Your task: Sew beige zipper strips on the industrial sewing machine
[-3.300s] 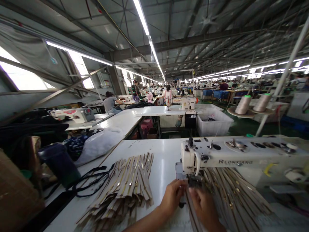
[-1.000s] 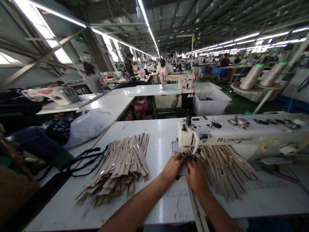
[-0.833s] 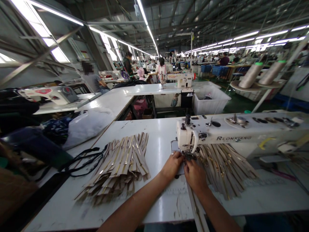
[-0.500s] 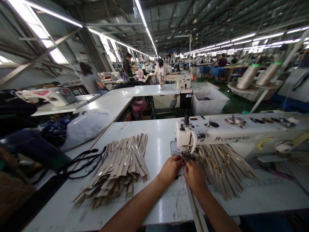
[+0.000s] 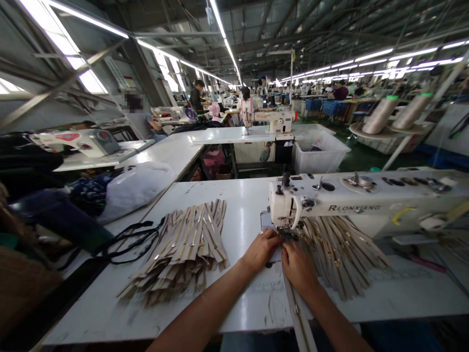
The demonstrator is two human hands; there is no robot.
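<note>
We have a zipper strip [image 5: 297, 313] running from under the needle of the sewing machine [image 5: 359, 205] back toward us at 6 o'clock and off the table [image 5: 242, 205] edge. It looks thin, light and floppy, with a stiffer toothed line down the middle, so we judge it best held flat, pinched at the tape edges close to the presser foot. Our left hand [image 5: 261, 250] and right hand [image 5: 298, 269] sit side by side, fingers pressing the strip down at the foot; whether they pinch it closed we cannot tell. A zipper pile [image 5: 183, 249] lies at 9 o'clock, another heap [image 5: 340, 254] at 3 o'clock behind the machine. Thread cones [image 5: 381, 115] stand at 1 o'clock.
</note>
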